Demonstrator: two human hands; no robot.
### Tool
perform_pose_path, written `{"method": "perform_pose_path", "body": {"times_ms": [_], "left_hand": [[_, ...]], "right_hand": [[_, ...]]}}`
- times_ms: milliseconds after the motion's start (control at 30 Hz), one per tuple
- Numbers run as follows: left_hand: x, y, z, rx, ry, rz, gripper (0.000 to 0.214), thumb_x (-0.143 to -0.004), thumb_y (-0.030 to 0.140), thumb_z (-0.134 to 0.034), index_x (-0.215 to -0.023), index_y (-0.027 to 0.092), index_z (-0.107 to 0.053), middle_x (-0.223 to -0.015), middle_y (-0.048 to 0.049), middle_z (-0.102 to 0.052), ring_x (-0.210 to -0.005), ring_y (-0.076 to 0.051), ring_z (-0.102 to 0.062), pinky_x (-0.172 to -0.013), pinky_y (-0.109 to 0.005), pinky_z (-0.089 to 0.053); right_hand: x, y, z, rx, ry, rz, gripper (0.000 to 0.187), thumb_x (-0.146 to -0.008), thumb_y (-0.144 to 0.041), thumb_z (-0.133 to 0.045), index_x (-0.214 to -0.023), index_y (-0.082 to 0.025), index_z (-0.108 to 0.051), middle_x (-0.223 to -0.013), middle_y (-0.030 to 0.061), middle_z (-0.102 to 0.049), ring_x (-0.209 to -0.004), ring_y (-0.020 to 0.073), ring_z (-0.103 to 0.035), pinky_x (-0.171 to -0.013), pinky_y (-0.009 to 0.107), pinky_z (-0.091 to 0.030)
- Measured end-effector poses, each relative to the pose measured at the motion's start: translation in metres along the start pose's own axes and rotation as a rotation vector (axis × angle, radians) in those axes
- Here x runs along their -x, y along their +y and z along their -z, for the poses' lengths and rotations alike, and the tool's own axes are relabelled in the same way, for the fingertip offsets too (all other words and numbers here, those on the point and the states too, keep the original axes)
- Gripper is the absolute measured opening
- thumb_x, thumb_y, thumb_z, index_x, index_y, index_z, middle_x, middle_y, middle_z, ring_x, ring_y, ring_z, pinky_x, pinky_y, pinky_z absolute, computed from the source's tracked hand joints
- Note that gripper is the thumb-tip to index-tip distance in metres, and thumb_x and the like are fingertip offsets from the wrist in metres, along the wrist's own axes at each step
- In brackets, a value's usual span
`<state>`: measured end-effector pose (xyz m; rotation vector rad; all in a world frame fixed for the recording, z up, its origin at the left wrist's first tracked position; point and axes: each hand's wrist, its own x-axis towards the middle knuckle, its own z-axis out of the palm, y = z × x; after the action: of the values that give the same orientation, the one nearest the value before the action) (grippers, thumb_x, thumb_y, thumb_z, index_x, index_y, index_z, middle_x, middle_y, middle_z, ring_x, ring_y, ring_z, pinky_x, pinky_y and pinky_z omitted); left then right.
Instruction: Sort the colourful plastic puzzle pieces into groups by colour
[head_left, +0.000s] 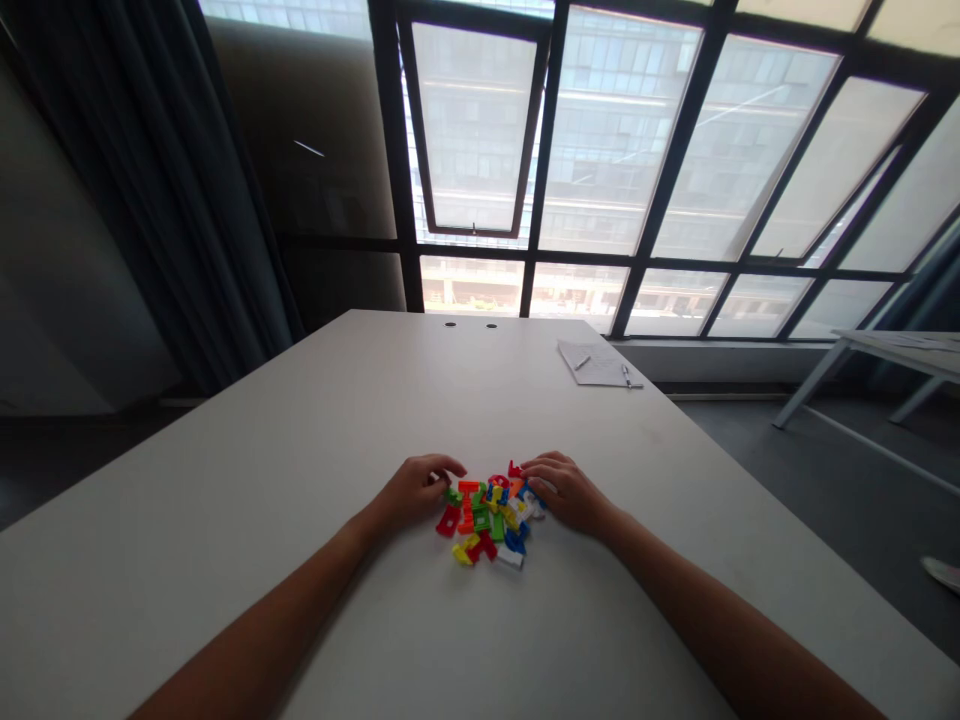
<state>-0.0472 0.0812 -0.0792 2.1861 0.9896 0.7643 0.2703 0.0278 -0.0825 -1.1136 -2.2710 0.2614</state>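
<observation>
A small heap of coloured plastic blocks (489,518), red, orange, yellow, green, blue and white, lies on the white table (300,480) in front of me. My left hand (415,491) rests at the heap's left edge, fingers curled, fingertips touching a green piece. My right hand (564,490) rests at the heap's right edge, fingers bent and pressed against the pieces there. Whether either hand actually grips a block is hidden by the fingers.
A sheet of paper (598,363) with a pen (625,376) lies at the table's far right. Two cable holes (470,325) sit near the far edge. Large windows and a dark curtain stand behind. Another white table (900,350) stands to the right.
</observation>
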Motion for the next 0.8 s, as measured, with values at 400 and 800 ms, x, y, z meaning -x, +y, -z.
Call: {"method": "perform_pose_path", "body": {"times_ms": [400,800], "left_hand": [[0.004,0.006,-0.003,0.046,-0.024,0.023,0.030,-0.081,0.023,-0.055,-0.101,0.018,-0.078,-0.089,-0.0046,-0.076,-0.078,-0.018,-0.069,-0.071,-0.028,-0.057],[0.001,-0.004,-0.007,0.026,0.090,0.049,0.029,-0.083,0.032,-0.055,-0.095,0.019,-0.077,-0.095,-0.0062,-0.078,-0.085,-0.023,-0.071,-0.080,-0.034,-0.059]], "right_hand": [[-0.002,0.008,-0.006,0.075,0.141,-0.190,0.021,-0.098,-0.030,-0.054,-0.092,-0.020,-0.072,-0.094,0.0094,-0.073,-0.089,0.0225,-0.065,-0.083,0.036,-0.051],[-0.001,0.019,-0.011,0.142,0.190,-0.269,0.010,-0.088,-0.022,-0.061,-0.087,-0.020,-0.071,-0.090,0.0069,-0.073,-0.089,0.0234,-0.065,-0.086,0.037,-0.049]]}}
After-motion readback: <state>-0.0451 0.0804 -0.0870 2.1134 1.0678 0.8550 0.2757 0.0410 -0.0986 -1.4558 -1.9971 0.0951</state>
